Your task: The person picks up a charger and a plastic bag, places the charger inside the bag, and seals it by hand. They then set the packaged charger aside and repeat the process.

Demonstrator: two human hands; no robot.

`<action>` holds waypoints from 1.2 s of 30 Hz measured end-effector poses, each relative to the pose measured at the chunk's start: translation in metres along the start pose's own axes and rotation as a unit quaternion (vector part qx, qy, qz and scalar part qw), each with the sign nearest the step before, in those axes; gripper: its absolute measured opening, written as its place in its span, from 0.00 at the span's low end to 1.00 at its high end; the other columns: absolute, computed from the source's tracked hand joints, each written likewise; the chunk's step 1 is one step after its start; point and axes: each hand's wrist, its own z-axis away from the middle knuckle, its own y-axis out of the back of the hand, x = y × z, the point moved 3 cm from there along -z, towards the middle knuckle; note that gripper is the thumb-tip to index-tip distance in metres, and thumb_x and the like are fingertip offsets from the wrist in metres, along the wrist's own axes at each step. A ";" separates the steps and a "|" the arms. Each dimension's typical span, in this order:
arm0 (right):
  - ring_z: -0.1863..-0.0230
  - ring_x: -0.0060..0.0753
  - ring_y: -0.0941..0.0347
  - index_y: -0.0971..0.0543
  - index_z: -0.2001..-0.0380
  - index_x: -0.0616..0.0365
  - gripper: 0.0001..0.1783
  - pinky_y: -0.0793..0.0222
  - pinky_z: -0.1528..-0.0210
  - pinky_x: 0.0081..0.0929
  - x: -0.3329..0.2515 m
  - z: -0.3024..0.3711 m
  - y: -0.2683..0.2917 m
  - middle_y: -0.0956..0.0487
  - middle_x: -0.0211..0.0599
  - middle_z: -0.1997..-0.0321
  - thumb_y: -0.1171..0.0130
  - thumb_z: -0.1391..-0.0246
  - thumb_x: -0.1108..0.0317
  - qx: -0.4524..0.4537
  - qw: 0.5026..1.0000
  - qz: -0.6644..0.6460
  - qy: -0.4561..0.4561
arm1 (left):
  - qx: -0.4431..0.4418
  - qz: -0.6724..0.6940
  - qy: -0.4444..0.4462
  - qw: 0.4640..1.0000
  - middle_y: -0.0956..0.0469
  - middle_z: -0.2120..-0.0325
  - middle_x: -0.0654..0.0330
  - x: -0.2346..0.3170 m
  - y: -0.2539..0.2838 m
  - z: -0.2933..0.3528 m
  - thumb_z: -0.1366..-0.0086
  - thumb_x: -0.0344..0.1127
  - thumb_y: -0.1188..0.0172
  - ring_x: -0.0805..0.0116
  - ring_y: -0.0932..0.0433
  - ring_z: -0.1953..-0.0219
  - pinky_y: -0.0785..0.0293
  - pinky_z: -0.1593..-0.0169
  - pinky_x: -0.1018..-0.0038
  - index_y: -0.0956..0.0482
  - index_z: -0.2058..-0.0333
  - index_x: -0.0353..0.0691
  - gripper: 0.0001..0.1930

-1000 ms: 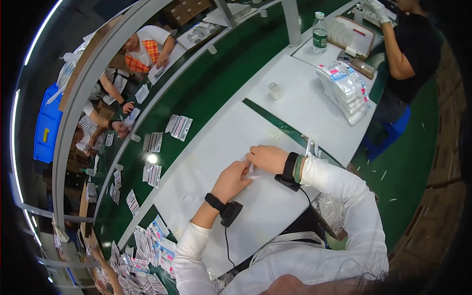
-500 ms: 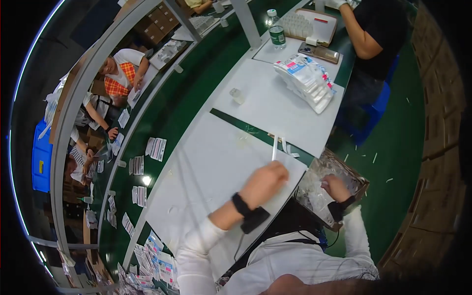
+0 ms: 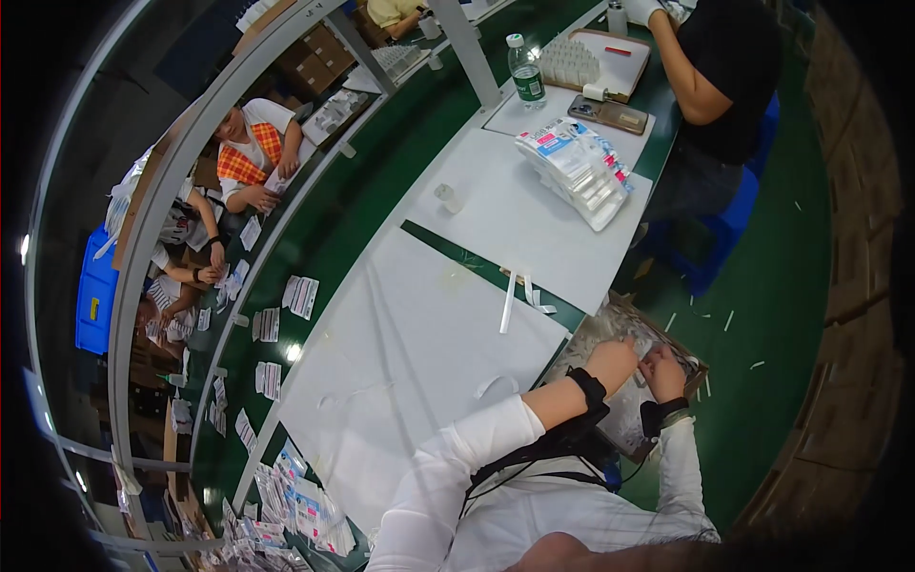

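Both of my hands are close together over an open cardboard box [image 3: 701,367] of clear plastic pieces, just off the table's right edge. My left hand [image 3: 613,364] has its fingers curled in. Beside it my right hand [image 3: 662,374] is closed too, fingertips near the left ones. A small translucent piece seems to show between the fingertips, too small and blurred to name. On the table edge near the hands lie white strips [image 3: 510,303]. Another thin curled strip [image 3: 496,385] rests on the white tabletop [image 3: 410,324] by my left forearm.
Farther up the table are a stack of printed packets [image 3: 572,176], a small clear container [image 3: 448,197], a water bottle [image 3: 527,76], a phone [image 3: 608,112] and a tray [image 3: 624,71]. A co-worker [image 3: 710,86] sits there. Packets lie on a green conveyor [image 3: 329,238] at left.
My left hand has left the tabletop and moved right to meet my right hand over the box. The white strip it was at now lies across the table edge.
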 end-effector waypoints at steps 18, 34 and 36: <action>0.53 0.45 0.28 0.25 0.47 0.55 0.26 0.30 0.51 0.36 -0.217 -0.067 0.103 0.23 0.40 0.54 0.34 0.50 0.62 -0.019 0.915 -0.099 0.392 | 0.216 -0.004 0.078 0.973 0.28 0.54 0.53 -0.070 0.119 0.138 0.45 0.36 0.36 0.52 0.29 0.50 0.29 0.47 0.64 0.25 0.51 0.35 0.23; 0.62 0.45 0.24 0.20 0.59 0.58 0.10 0.27 0.59 0.34 -0.082 -0.032 0.063 0.23 0.41 0.59 0.41 0.46 0.73 0.057 0.990 -0.080 0.102 | 0.125 0.171 0.069 0.975 0.25 0.63 0.57 -0.025 0.067 0.088 0.43 0.26 0.47 0.55 0.27 0.57 0.26 0.54 0.66 0.22 0.64 0.39 0.09; 0.61 0.44 0.24 0.21 0.58 0.58 0.11 0.27 0.59 0.33 -0.082 -0.032 0.063 0.24 0.42 0.57 0.41 0.47 0.74 0.102 0.986 -0.037 0.129 | 0.085 0.080 0.098 0.988 0.25 0.65 0.58 -0.005 0.028 0.060 0.43 0.28 0.47 0.56 0.26 0.58 0.26 0.54 0.67 0.21 0.65 0.40 0.08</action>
